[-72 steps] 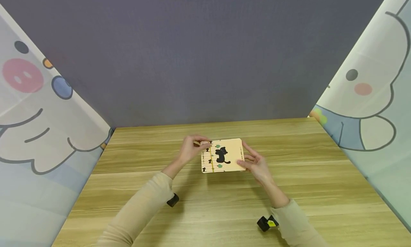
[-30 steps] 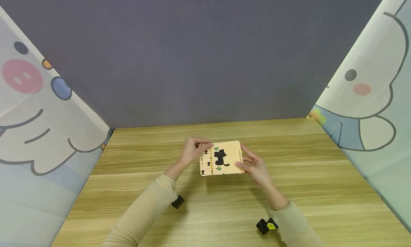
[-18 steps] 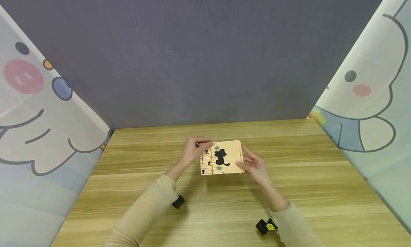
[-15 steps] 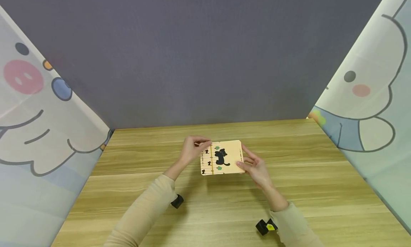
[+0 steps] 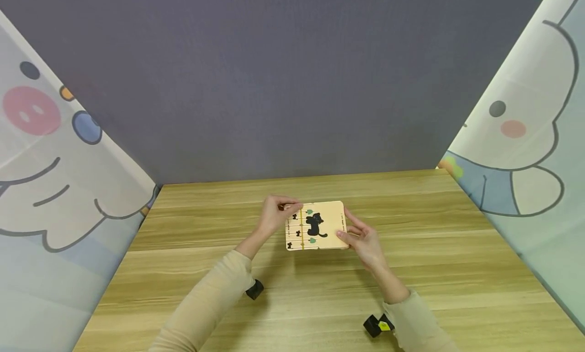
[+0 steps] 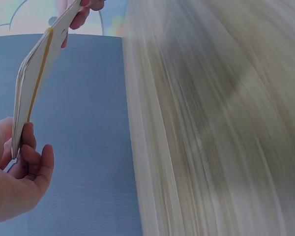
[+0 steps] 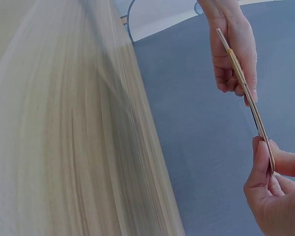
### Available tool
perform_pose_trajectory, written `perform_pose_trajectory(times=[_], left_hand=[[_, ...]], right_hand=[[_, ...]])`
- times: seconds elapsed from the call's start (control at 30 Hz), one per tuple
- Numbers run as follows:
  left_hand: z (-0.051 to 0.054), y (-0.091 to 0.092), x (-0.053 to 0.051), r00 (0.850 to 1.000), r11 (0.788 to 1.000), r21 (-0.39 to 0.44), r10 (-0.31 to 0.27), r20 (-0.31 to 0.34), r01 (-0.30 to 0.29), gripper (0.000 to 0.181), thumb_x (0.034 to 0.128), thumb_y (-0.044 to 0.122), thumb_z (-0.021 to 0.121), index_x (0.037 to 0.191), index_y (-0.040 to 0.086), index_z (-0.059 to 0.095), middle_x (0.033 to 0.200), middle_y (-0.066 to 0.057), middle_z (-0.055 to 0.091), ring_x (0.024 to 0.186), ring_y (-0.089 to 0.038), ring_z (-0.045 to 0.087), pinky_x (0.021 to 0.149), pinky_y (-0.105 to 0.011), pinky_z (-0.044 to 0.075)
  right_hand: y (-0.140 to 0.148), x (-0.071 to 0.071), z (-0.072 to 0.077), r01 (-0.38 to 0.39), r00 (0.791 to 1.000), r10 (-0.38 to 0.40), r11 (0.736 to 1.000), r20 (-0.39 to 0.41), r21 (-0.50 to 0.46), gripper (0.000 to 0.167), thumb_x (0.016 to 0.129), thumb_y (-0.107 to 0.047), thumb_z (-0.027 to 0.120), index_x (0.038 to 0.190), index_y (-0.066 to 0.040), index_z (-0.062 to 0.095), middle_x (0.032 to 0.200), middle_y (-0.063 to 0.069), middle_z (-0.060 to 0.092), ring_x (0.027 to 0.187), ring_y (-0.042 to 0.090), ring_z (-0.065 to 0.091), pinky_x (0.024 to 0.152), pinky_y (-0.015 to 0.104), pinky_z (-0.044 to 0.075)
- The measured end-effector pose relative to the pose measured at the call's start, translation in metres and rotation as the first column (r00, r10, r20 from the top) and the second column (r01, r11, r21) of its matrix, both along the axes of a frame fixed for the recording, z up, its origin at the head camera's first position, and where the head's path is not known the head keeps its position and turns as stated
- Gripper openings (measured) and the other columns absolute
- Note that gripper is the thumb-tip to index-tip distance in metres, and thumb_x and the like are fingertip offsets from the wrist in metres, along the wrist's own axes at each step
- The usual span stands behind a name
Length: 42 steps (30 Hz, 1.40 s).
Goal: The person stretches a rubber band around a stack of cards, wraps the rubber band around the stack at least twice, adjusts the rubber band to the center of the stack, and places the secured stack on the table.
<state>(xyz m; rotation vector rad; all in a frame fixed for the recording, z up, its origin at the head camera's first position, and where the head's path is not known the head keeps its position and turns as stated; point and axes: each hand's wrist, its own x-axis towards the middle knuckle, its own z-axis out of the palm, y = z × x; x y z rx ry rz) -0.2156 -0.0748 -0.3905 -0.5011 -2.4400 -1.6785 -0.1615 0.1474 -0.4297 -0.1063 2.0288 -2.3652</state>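
A thin cream booklet [image 5: 326, 222] with a black cat, green leaves and small dark figures printed on it is held up above the table. A yellow elastic band [image 5: 302, 235] runs across it near its left end. My left hand [image 5: 272, 215] pinches the upper left corner beside the band, thumb in front. At the opposite end my right hand [image 5: 365, 243] grips the edge, thumb on the printed face and fingers behind. Seen edge-on in the left wrist view, the booklet [image 6: 34, 73] shows several layers. Its back face is hidden in the head view.
The wood-grain table [image 5: 320, 301] stretches below both hands. A dark grey panel [image 5: 292, 88] stands along its back edge. Cartoon-print curtains flank it left [image 5: 27, 189] and right [image 5: 539, 77]. Black wrist devices [image 5: 255, 289] sit under both forearms.
Both hands and the booklet have sunk slightly in the view, and the left hand has shifted a little to the right along the band. The grips look the same.
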Motion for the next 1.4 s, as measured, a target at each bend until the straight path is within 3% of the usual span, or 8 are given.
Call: perform_pose_trajectory(times=[0.1,0.23,0.5,0.77,0.93,1.0,1.17,1.4], left_hand=[[-0.001,0.002,0.001,0.999,1.000,0.000,0.008,0.031,-0.008,0.013,0.0790,0.012,0.067,0.085,0.001,0.070,0.078,-0.009,0.068,0.040,-0.006,0.041,0.037,-0.017,0.033],[-0.002,0.005,0.002,0.999,1.000,-0.020,-0.011,0.053,0.012,0.015,0.0802,0.013,0.066,0.088,0.001,0.070,0.086,-0.012,0.067,0.043,-0.002,0.049,0.039,-0.017,0.039],[-0.002,0.006,0.002,0.998,0.999,-0.028,-0.034,0.053,0.035,0.017,0.0805,0.015,0.066,0.090,0.002,0.070,0.091,-0.011,0.067,0.073,-0.017,0.064,0.053,-0.024,0.052],[0.005,-0.001,0.001,0.999,0.998,-0.059,-0.033,0.025,0.035,0.015,0.0791,0.013,0.067,0.086,0.000,0.069,0.086,-0.011,0.067,0.070,-0.017,0.061,0.055,-0.026,0.051],[0.022,0.003,0.014,0.998,0.996,-0.061,-0.056,0.028,0.058,0.011,0.0783,0.004,0.066,0.083,-0.007,0.067,0.087,-0.018,0.065,0.074,-0.025,0.062,0.059,-0.030,0.052],[0.021,0.004,0.014,0.998,0.998,-0.047,-0.050,0.037,0.052,0.012,0.0779,0.002,0.066,0.084,-0.009,0.067,0.090,-0.022,0.064,0.081,-0.032,0.061,0.063,-0.034,0.053],[-0.002,0.005,0.003,0.997,0.999,-0.034,-0.012,0.070,0.014,0.013,0.0774,0.008,0.068,0.084,-0.003,0.069,0.089,-0.016,0.066,0.081,-0.025,0.063,0.063,-0.029,0.053],[-0.005,0.009,0.004,1.000,0.999,-0.046,-0.021,0.011,0.021,0.013,0.0781,0.012,0.068,0.083,0.000,0.071,0.087,-0.011,0.067,0.082,-0.021,0.062,0.071,-0.028,0.051]], right_hand=[[0.000,0.001,0.000,0.013,1.000,-0.013,1.000,0.013,0.021,0.063,0.076,0.011,0.061,0.133,-0.005,0.038,0.088,0.018,0.063,0.064,0.015,0.062,0.056,0.022,0.052],[-0.001,0.002,0.000,-0.003,1.000,0.003,0.999,0.007,0.045,0.064,0.076,0.010,0.062,0.133,-0.005,0.039,0.089,0.020,0.063,0.066,0.017,0.063,0.056,0.022,0.052],[-0.001,0.002,-0.001,-0.012,1.000,0.012,1.000,0.002,0.021,0.064,0.076,0.010,0.061,0.133,-0.005,0.037,0.090,0.019,0.063,0.066,0.017,0.063,0.056,0.022,0.052],[0.001,0.001,0.001,-0.007,1.000,0.007,1.000,-0.006,0.008,0.064,0.076,0.010,0.061,0.133,-0.006,0.037,0.088,0.015,0.063,0.064,0.014,0.062,0.055,0.021,0.052],[0.001,0.002,0.000,-0.011,1.000,0.012,1.000,-0.013,0.023,0.065,0.076,0.010,0.062,0.133,-0.006,0.037,0.079,0.003,0.064,0.060,0.011,0.059,0.054,0.018,0.050],[0.000,0.003,0.000,-0.007,1.000,0.008,0.999,-0.018,0.032,0.065,0.075,0.009,0.062,0.133,-0.006,0.037,0.077,0.000,0.063,0.058,0.009,0.057,0.052,0.016,0.048],[-0.002,0.004,-0.001,-0.006,1.000,0.007,0.999,-0.018,0.037,0.065,0.074,0.010,0.063,0.132,-0.005,0.039,0.076,0.002,0.063,0.056,0.008,0.054,0.049,0.013,0.045],[-0.005,0.006,-0.002,-0.027,1.000,0.027,0.999,-0.007,0.024,0.064,0.076,0.011,0.061,0.134,-0.005,0.037,0.085,0.013,0.063,0.064,0.015,0.062,0.056,0.021,0.052]])
